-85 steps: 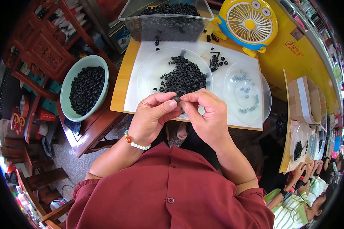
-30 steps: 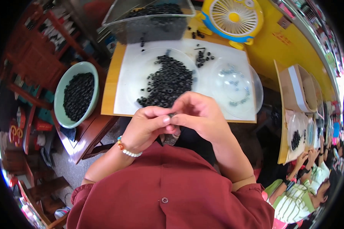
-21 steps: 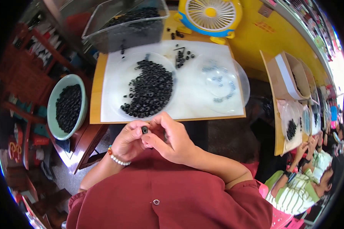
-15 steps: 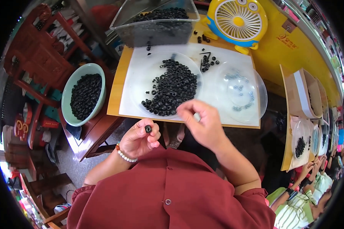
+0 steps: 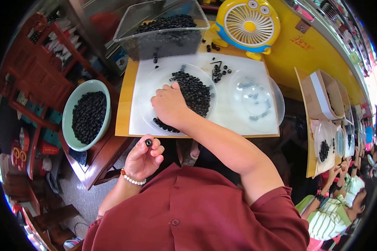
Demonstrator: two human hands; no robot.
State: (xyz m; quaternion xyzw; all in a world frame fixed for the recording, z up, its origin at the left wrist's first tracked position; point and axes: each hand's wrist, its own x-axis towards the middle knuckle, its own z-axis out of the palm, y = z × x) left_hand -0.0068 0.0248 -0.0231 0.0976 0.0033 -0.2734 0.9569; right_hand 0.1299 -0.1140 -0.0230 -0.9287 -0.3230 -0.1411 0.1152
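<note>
My left hand is raised near my chest, pinching a small black ring-shaped part between thumb and fingertips. My right hand reaches forward over a clear round dish, fingers down in the pile of black ring parts heaped there. Whether it has picked one up is hidden under the fingers. A second clear dish to the right holds several small silvery screws.
A green bowl of black parts stands on a low wooden stand at my left. A clear plastic bin of black parts and a yellow desk fan sit at the back. Another person's hands work at the right.
My hands were together at my chest. They came apart: the right hand went forward into the dish of black parts, while the left stayed back holding one black part.
</note>
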